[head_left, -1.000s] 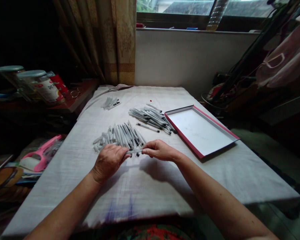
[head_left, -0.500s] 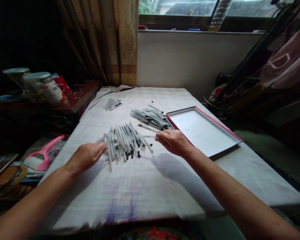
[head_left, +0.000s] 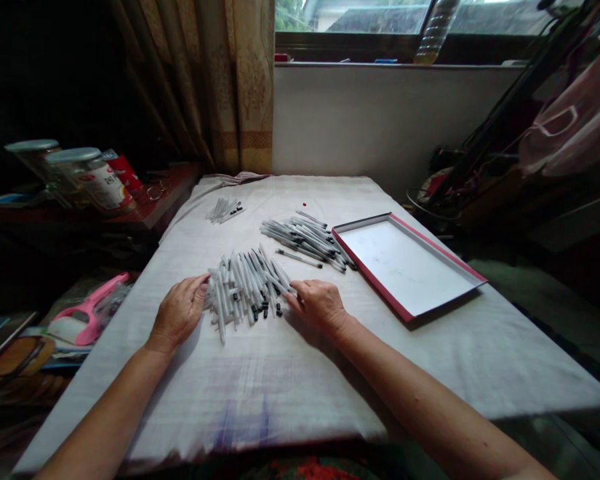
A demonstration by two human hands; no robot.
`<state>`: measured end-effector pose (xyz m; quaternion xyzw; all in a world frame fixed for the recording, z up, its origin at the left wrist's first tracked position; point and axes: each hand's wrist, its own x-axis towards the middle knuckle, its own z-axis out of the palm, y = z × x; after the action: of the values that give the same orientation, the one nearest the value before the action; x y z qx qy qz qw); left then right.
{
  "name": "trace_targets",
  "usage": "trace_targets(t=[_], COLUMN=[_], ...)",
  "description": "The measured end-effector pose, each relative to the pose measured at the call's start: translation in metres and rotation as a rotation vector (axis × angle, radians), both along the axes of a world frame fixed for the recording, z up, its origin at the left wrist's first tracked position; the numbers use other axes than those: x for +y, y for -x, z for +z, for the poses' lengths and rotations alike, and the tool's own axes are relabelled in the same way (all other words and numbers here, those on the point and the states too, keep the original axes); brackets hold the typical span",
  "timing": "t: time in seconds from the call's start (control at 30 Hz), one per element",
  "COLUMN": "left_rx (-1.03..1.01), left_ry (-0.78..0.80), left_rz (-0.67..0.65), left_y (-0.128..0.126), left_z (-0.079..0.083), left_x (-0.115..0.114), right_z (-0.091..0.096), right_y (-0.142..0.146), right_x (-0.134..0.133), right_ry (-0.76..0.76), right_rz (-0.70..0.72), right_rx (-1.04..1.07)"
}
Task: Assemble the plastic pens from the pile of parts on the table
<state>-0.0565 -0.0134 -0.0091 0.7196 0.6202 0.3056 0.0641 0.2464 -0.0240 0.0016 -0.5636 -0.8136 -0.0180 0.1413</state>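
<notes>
Many pens point(head_left: 243, 283), long axes mostly pointing away, between hands point(head_left: 180, 313)

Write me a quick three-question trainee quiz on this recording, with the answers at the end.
1. What colour is the outer edge of the shallow tray? A) green B) pinkish red C) yellow
2. True or false: the left hand is at the left side of the nearest pile of pens.
3. Which hand is closer to the tray?

Key: 1. B. 2. True. 3. The right hand, at the right side of that same pile.
</notes>
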Motion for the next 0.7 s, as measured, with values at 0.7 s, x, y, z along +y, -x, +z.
trace_targets(t=[0.7], left_rx=[-1.166], left_ry=[0.307], left_rz=[-0.067], left_y=[-0.047], left_z=[0.019], left_x=[-0.004], right_z=[0.001], right_y=[-0.052], right_x=[0.052], right_ry=[0.166], right_rz=[-0.332], right_rx=[-0.094])
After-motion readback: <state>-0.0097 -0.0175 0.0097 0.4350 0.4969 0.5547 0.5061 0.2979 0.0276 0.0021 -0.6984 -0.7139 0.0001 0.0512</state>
